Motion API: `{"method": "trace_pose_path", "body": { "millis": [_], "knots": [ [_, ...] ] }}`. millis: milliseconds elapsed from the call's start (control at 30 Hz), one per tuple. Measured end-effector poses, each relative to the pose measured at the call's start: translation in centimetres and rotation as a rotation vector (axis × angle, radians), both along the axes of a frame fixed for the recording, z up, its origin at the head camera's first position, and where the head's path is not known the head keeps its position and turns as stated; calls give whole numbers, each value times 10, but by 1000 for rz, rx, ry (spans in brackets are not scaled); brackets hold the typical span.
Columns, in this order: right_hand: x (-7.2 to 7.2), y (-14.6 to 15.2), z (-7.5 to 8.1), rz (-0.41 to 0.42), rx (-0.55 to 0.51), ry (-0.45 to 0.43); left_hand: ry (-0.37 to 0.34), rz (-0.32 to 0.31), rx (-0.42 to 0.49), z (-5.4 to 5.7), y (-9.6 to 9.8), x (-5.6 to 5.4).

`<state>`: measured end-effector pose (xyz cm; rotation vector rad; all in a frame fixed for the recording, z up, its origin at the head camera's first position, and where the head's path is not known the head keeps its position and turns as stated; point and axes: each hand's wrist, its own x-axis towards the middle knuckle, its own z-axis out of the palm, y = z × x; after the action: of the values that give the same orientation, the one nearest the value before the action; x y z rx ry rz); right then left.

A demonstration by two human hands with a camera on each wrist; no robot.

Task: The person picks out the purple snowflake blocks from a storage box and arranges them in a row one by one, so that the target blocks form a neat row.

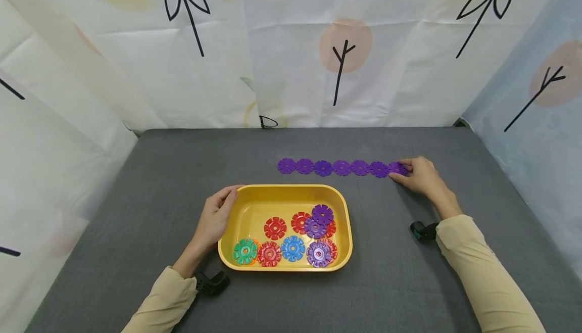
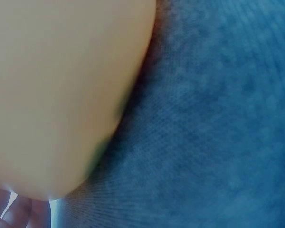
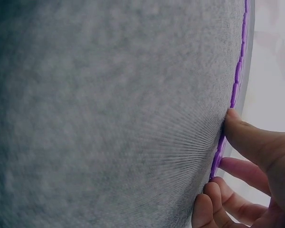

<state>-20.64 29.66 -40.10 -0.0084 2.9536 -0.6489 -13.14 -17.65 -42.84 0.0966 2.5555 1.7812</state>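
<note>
My left hand (image 1: 217,217) grips the left end of a yellow plastic tray (image 1: 282,188), its thumb along the rim. In the left wrist view, the blurred tray wall (image 2: 57,95) fills the left side, with fingertips (image 2: 21,211) at its lower end. Behind the tray lies a straight row of several purple flower-shaped discs (image 1: 342,168), edge to edge. At the row's right end, my right hand (image 1: 423,177) pinches the last purple disc (image 1: 398,168) between thumb and fingers, flat at table level. The right wrist view shows the purple row (image 3: 238,66) edge-on, the thumb (image 3: 247,135) against it.
Loose discs lie in the tray: several red ones (image 1: 275,228), a blue one (image 1: 293,248), a green one (image 1: 245,251) over an orange one, and purple ones (image 1: 322,214) overlapping red. Grey cloth (image 1: 386,282) covers the table. Printed white curtains (image 1: 291,70) stand along the back and sides.
</note>
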Motion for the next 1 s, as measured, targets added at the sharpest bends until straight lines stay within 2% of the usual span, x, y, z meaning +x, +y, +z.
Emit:
{"method": "trace_pose_path", "body": {
  "millis": [300,533,767,1000],
  "knots": [
    [4,-1,3,16,7,56,-1,-1,16,1,1,0],
    [18,-27,22,74,-9,180,-6,6,15,1,0,0],
    [40,-72,49,206,-121,263,-4,9,14,-1,1,-1],
    [59,-109,65,331,-214,237,3,8,12,0,1,0]
  ]
}}
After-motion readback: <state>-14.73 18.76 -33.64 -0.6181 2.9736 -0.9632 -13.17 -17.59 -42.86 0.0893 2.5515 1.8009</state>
